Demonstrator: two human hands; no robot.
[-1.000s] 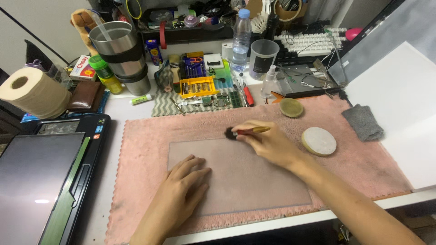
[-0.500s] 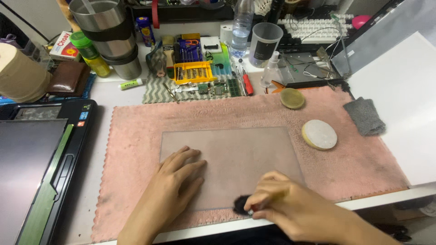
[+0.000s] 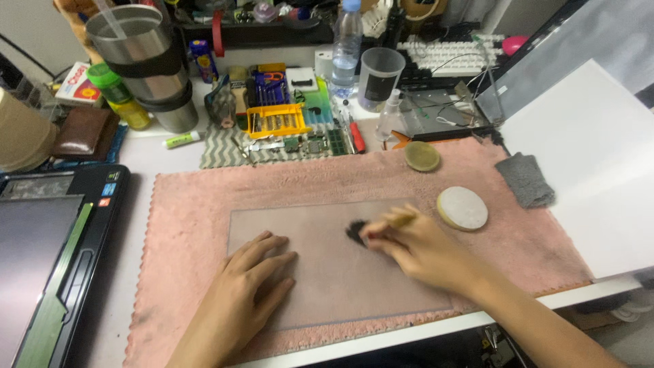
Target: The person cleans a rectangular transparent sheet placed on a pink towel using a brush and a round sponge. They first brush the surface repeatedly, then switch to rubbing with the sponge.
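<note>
Our right hand (image 3: 419, 249) pinches small brush (image 3: 371, 228), bristles on clear sheet (image 3: 327, 266) atop pink towel (image 3: 197, 197). Left hand (image 3: 248, 286) flat, fingers spread, holding nothing, pinning sheet. Risk: sheet slips w/ hard strokes, scratches.

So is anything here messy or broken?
Nothing looks broken or spilled. The left hand lies flat on the grey sheet, which sits straight on the pink towel, while the right hand holds a dark-tipped brush to it. The back of the desk is crowded.
</note>
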